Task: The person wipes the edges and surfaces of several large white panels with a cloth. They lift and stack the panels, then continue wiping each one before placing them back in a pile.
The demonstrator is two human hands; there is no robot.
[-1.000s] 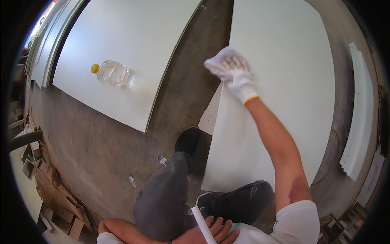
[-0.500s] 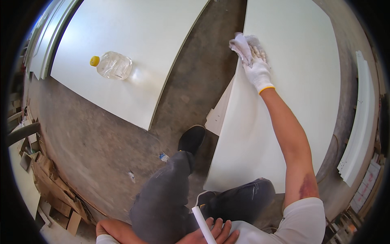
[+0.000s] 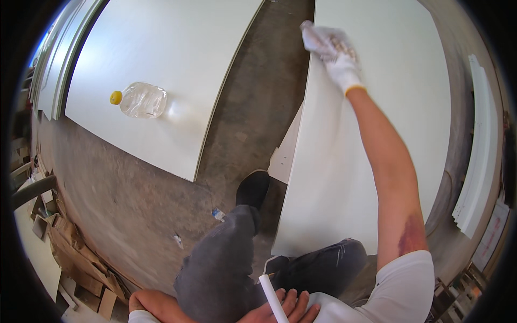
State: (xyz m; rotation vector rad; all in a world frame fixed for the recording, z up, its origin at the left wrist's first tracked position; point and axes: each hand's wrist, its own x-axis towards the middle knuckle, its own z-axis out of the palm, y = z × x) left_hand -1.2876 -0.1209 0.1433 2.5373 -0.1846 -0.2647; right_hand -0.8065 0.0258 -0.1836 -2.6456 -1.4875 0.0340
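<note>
The gloved fingers [image 3: 318, 40] of the right hand [image 3: 334, 54] are bunched and pressed flat near the far left edge of the white panel [image 3: 344, 177]; they seem to pinch a bit of pale cloth or the glove's own slack, and I cannot tell which. The arm is stretched far out over the board, elbow almost straight. The left hand [image 3: 283, 308] rests near the body on the grey trouser leg, fingers spread and relaxed, with a thin white tube [image 3: 272, 297] lying across or between them; whether it is truly gripped I cannot tell.

The panel lies on the concrete floor [image 3: 134, 215], its near end beside the knees, a black shoe [image 3: 253, 188] just left of its edge. A second white panel [image 3: 167, 81] lies well apart to the left, bearing a clear plastic bottle [image 3: 141, 99] with a yellow cap, on its side.

The likely trouble: with the reach so long and the weight forward, the pressing hand could slide off the panel's left edge onto the floor, or the knee could scuff the near end. The bottle, lying loose, could roll off its board if nudged.
</note>
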